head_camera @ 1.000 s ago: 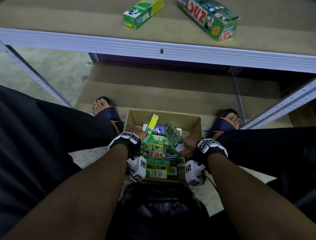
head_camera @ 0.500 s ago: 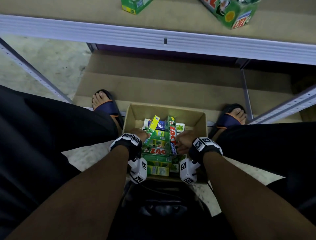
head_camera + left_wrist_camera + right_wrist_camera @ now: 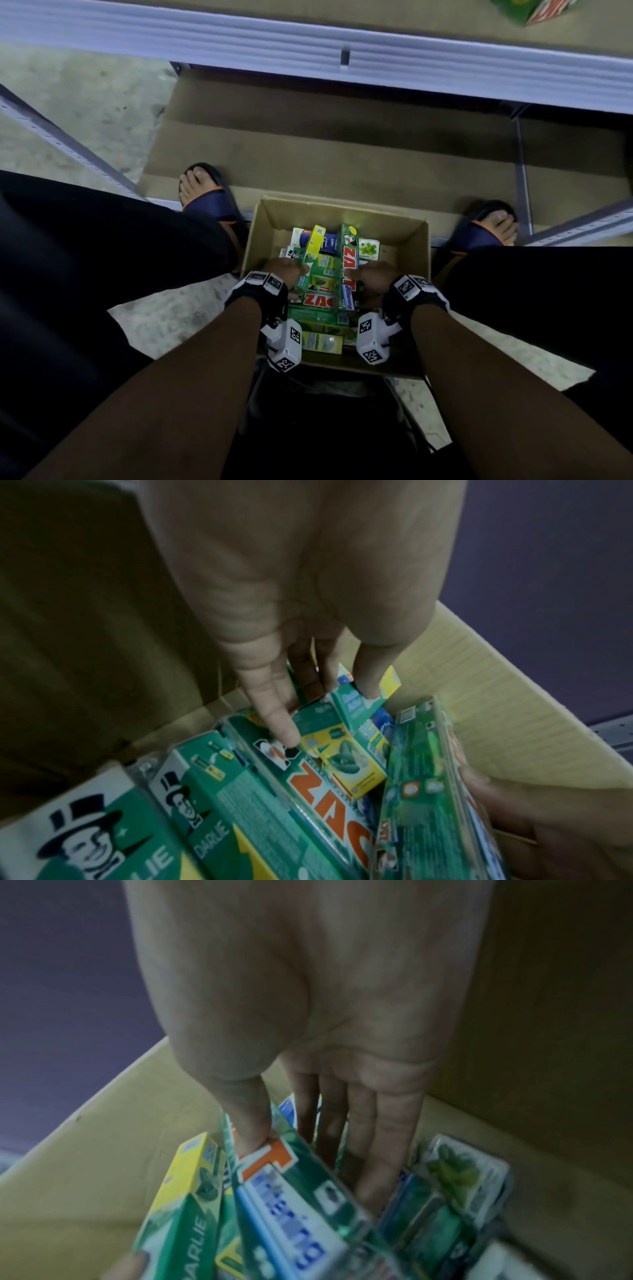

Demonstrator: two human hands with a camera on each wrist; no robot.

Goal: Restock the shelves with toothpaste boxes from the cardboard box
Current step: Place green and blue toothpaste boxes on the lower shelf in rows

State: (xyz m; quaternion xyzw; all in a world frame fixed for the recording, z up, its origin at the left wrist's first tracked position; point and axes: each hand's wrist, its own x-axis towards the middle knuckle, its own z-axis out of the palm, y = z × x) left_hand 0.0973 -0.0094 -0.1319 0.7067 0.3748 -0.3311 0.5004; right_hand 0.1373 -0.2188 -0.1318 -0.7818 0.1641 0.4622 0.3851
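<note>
The open cardboard box (image 3: 416, 260) sits on the floor between my feet, holding several toothpaste boxes. My left hand (image 3: 286, 272) (image 3: 325, 696) pinches a yellow-and-green Darlie box (image 3: 317, 245) (image 3: 359, 704) (image 3: 192, 1177), tilted up at the box's left. A long green ZACT Whitening pack (image 3: 349, 265) (image 3: 294, 1185) (image 3: 428, 777) stands on edge in my right hand (image 3: 371, 275) (image 3: 308, 1150), thumb on one face and fingers behind the other. Another ZACT pack (image 3: 317, 299) (image 3: 325, 799) lies flat beneath them.
The shelf's metal front rail (image 3: 342, 58) crosses the top, with a green ZACT pack (image 3: 534, 12) on the board behind it. The lower shelf board (image 3: 342, 154) lies just beyond the box. My sandalled feet (image 3: 205, 195) (image 3: 493, 222) flank the box.
My right hand has turned the ZACT pack from a slant to lengthwise and on edge. My left hand keeps its Darlie box. The view has tipped down, so the upper shelf has slid out of frame.
</note>
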